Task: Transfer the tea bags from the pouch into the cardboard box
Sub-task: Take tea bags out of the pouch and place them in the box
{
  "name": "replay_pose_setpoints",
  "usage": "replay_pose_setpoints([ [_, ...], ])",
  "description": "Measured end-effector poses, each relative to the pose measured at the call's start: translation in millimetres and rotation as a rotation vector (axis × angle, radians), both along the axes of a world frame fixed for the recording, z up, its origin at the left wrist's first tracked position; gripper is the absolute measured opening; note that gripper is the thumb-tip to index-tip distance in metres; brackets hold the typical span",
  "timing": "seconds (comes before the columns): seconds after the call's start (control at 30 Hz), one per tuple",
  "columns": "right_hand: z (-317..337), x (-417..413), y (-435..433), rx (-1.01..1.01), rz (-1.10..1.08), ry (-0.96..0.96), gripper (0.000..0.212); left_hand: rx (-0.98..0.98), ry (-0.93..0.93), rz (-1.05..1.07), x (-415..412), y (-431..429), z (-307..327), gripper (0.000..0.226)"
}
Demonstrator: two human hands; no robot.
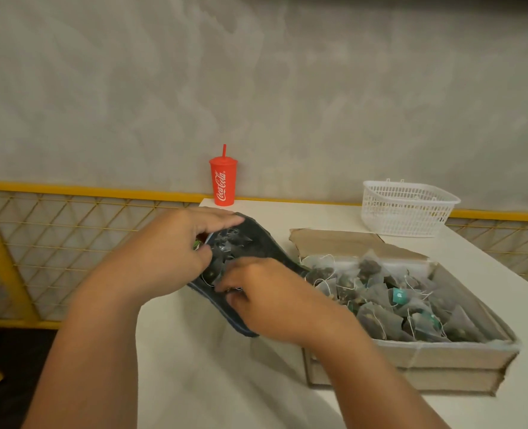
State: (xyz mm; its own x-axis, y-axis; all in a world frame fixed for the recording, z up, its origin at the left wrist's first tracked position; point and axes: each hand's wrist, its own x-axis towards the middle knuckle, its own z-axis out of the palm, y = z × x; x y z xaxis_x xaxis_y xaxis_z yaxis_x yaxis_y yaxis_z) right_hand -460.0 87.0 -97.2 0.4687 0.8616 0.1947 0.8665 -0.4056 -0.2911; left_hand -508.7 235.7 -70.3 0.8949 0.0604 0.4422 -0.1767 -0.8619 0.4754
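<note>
A dark blue pouch (256,239) lies tilted on the white table, its far end leaning toward the cardboard box (442,357). My left hand (176,252) grips the pouch's open mouth, fingers over its upper edge. My right hand (265,301) reaches into the opening, fingers curled inside among the tea bags; what they hold is hidden. A few tea bags (225,243) show in the pouch mouth. The open cardboard box to the right holds several mesh tea bags (380,298) with strings and teal tags.
A red cup with a straw (223,182) stands at the table's back edge. A white plastic basket (405,209) sits behind the box. A yellow mesh railing (70,218) runs along the left and back. The table's left edge is close to the pouch.
</note>
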Motion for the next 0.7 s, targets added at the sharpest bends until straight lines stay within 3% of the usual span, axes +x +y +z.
replay_pose_setpoints([
  [0.1,-11.4,13.6,25.4,-0.138,-0.12,-0.061,0.032,-0.01,0.001,-0.011,-1.2,0.6,0.4,0.062],
  [0.23,-15.0,26.3,44.4,-0.279,-0.324,0.012,0.034,-0.028,0.007,-0.034,-1.8,0.0,0.6,0.063],
  [0.37,-15.0,30.0,48.9,-0.332,-0.344,0.05,0.031,-0.036,0.004,-0.04,-3.1,0.6,1.2,0.064],
  [0.7,-8.0,10.8,22.2,-0.162,-0.22,-0.126,0.033,-0.03,0.007,-0.016,-2.8,-0.5,2.1,0.062],
])
